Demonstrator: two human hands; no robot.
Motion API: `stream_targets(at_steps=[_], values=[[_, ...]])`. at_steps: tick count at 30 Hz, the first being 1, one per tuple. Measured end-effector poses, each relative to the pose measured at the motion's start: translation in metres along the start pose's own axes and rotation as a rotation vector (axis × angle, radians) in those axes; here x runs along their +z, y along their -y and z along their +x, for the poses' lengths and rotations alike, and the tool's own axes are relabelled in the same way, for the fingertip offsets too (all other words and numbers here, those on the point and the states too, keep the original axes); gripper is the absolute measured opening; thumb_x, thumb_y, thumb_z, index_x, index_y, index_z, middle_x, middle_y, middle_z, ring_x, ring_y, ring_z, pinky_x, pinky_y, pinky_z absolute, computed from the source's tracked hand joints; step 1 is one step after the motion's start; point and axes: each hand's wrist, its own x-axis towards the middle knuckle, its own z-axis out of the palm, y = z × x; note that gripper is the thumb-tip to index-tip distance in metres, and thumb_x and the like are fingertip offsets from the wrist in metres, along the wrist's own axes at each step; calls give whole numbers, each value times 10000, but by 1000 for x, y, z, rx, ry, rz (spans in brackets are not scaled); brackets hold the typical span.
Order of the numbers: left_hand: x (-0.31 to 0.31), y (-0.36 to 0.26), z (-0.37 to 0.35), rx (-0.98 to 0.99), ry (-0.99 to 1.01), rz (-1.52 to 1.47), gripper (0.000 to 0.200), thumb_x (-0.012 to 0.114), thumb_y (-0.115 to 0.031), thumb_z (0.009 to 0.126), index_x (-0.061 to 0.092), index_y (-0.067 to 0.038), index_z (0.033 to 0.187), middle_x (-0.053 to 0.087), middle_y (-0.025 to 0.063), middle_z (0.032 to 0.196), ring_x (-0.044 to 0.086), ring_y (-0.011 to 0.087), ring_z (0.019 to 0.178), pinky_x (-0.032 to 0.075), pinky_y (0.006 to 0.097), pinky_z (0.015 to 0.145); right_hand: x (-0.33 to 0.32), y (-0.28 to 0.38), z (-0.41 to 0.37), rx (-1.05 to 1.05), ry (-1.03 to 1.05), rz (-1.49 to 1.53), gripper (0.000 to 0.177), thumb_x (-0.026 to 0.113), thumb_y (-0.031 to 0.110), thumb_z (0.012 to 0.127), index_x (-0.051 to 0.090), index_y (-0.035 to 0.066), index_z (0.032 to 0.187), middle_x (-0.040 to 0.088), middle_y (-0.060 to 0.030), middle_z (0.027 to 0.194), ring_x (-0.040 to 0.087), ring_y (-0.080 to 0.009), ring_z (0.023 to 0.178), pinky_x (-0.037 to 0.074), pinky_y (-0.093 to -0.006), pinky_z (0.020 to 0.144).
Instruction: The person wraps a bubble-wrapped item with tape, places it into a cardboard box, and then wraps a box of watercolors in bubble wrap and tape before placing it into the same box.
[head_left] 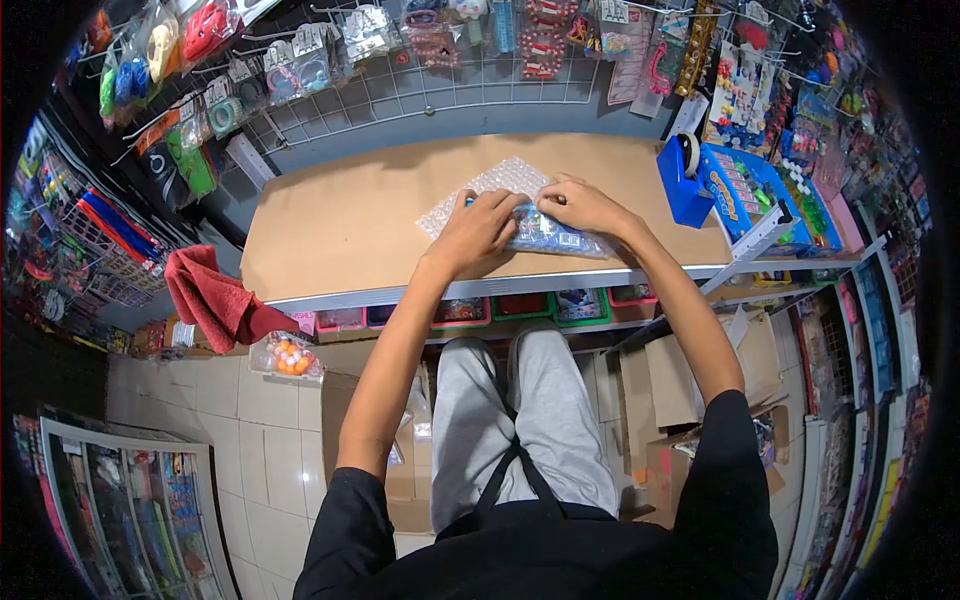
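On the tan shelf top lies a sheet of bubble wrap (513, 177) with a blue printed packet (548, 236) on it; part of the wrap seems to cover the packet's near side. My left hand (482, 225) has its fingers curled over the left end of the packet and the wrap. Pinched together, the fingers of my right hand (583, 205) are at the packet's upper right edge, apparently on the wrap. Both hands hide part of the packet, so its contents cannot be made out.
A blue tape dispenser (688, 185) stands at the right of the shelf top (350, 225), beside a blue display box (745, 190). A red cloth (215, 300) hangs at the left corner. Colored trays (522, 305) sit underneath. Bagged goods hang on the wire grid behind.
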Motion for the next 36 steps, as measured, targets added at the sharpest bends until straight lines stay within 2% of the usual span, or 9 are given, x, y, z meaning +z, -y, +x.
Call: stream_targets(at_steps=[5,8,11,17,26,28,30,32,36], values=[[-4,-2,3,-52,54,34,355,507,-205,992,534,-123,1336,599,121,1228,572,297,1161,356,526,1013,-34,30,16,238,253,-217,411,700,369,883,751,10,1079,721,-226,1064,688,-358,993,535,-425,876],[-8,-5,4,-54,94,69,356,503,-209,988,528,-117,1331,582,118,1261,555,297,1188,360,539,1014,-44,30,25,227,171,-356,510,733,429,833,748,-8,1094,731,-234,1067,708,-350,981,546,-427,870],[-7,-5,4,-47,88,88,368,501,-219,985,520,-110,1335,555,121,1313,533,302,1226,360,574,1026,-16,-24,58,324,-16,74,604,766,478,778,742,-48,1076,739,-249,1049,717,-338,949,541,-416,866],[0,1,7,-77,83,79,370,499,-231,988,523,-98,1333,539,117,1325,514,300,1256,348,615,1045,0,-15,82,522,100,135,542,820,419,761,742,-89,935,732,-170,824,654,-228,726,524,-371,701],[5,-2,0,28,-124,113,335,574,-208,969,572,-119,1292,571,109,1299,537,278,1220,358,509,1022,-25,24,62,194,-6,296,258,833,218,805,770,1,928,724,-93,771,627,-143,698,493,-321,661],[13,0,-1,34,-232,111,337,604,-187,956,580,-126,1287,599,97,1252,553,272,1194,361,483,1007,-16,18,53,151,-103,136,403,838,303,781,756,-22,1006,745,-179,861,699,-294,801,537,-407,747],[13,-2,0,13,-235,176,341,623,-199,951,591,-126,1282,617,90,1231,565,269,1177,364,480,1000,-15,34,42,131,-187,18,438,831,322,785,749,-34,1028,750,-215,886,726,-345,825,549,-437,775],[12,-4,-1,-20,-203,202,322,637,-221,949,610,-118,1253,635,83,1198,578,264,1150,370,483,996,-21,58,27,135,-261,-64,363,810,275,816,749,-35,994,738,-204,848,708,-296,769,531,-410,743],[1,-10,-9,29,-242,122,281,667,-299,940,639,-98,1134,640,83,1113,589,263,1097,380,476,980,-18,77,5,189,-166,-71,350,776,299,839,756,1,1020,726,-243,892,706,-391,818,540,-454,754]])
